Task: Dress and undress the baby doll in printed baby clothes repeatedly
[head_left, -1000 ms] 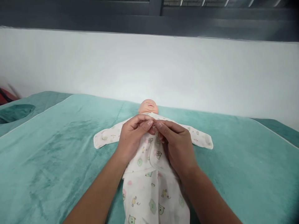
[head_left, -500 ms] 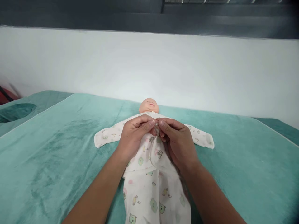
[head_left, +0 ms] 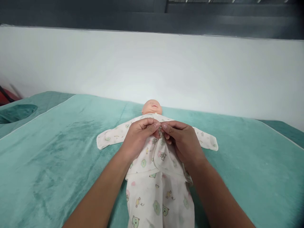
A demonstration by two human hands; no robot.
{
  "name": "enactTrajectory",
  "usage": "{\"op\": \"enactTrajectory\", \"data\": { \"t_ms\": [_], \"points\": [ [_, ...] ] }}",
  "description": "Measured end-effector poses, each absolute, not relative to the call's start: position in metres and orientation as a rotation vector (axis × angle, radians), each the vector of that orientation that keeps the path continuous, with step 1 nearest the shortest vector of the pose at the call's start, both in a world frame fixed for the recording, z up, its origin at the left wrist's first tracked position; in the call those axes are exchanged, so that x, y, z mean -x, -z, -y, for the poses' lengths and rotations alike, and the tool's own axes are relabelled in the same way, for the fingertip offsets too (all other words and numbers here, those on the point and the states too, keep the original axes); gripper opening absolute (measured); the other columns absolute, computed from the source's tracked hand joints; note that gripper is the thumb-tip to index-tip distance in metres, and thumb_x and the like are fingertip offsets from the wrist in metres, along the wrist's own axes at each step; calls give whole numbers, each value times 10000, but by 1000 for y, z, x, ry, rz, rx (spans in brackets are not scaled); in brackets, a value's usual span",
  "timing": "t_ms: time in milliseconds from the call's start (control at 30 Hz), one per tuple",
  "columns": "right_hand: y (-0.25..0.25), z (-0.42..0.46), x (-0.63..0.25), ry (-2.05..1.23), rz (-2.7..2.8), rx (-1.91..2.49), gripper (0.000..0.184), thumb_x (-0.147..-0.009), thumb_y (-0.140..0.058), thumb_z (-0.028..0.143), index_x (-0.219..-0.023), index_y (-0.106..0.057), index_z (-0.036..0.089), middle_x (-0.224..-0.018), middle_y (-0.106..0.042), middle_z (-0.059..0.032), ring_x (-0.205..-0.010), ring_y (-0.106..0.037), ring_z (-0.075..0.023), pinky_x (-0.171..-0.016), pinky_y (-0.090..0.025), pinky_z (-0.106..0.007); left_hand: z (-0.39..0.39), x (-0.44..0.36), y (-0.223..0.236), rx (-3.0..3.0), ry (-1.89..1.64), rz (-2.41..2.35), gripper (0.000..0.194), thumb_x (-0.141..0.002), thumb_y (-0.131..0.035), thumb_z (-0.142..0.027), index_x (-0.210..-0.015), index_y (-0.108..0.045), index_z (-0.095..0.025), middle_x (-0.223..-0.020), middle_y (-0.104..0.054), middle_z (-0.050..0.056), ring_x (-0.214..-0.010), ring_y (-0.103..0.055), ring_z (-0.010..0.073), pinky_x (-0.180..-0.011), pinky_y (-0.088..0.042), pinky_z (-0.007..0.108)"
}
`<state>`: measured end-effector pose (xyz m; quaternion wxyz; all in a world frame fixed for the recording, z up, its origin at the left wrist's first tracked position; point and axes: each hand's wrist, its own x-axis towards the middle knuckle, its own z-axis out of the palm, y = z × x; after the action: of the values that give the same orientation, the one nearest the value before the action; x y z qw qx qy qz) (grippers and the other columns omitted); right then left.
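Observation:
A baby doll [head_left: 152,107] lies on its back, its head toward the wall. It wears a white baby shirt [head_left: 147,163] with small animal prints, its sleeves spread to both sides, and matching trousers [head_left: 156,202]. Above the chest, my left hand [head_left: 142,134] pinches a small bit at the shirt's front between thumb and forefinger. Right beside it, my right hand [head_left: 181,137] is closed in the same kind of pinch, the fingertips nearly meeting. The fingers hide whether that bit is a tie or the cloth edge.
Under the doll spreads a teal plush cover [head_left: 71,142] with wrinkles on the left. A white wall [head_left: 152,63] rises behind it, with a dark window frame [head_left: 83,15] above. Something red [head_left: 9,95] shows at the far left edge.
Both hands stay pinched at the shirt front, with only slight finger movement. My right wrist has shifted a little to the right, and the view has moved very slightly.

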<state>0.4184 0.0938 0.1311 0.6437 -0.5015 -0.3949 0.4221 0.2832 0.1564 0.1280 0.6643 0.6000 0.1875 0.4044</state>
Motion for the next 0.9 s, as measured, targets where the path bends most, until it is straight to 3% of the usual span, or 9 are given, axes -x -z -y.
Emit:
{"op": "enactTrajectory", "data": {
  "t_ms": [433,700,900],
  "points": [
    [-136,-92,-435,-1289,965,1104,271,-741,-746,359,-658,-590,153,-586,-552,10,-511,-392,-61,-436,-245,-194,-154,-281,-131,-1369,-766,-385,222,-868,-585,-327,-723,-604,-159,-701,-571,11,-733,-574,142,-740,-451,280],
    [-133,-93,-425,-1110,979,1121,263,-772,-715,384,-679,-595,169,-566,-545,25,-504,-427,-74,-438,-275,-202,-156,-284,-129,-1316,-855,-398,201,-854,-602,-328,-780,-638,-145,-684,-590,16,-670,-589,128,-682,-499,268],
    [-133,-88,-422,-871,1066,1345,236,-784,-689,401,-726,-622,182,-572,-558,23,-521,-450,-95,-485,-333,-229,-158,-282,-126,-1359,-893,-461,172,-768,-704,-297,-747,-600,-161,-647,-596,-6,-641,-603,136,-663,-508,285]
  ]
}}
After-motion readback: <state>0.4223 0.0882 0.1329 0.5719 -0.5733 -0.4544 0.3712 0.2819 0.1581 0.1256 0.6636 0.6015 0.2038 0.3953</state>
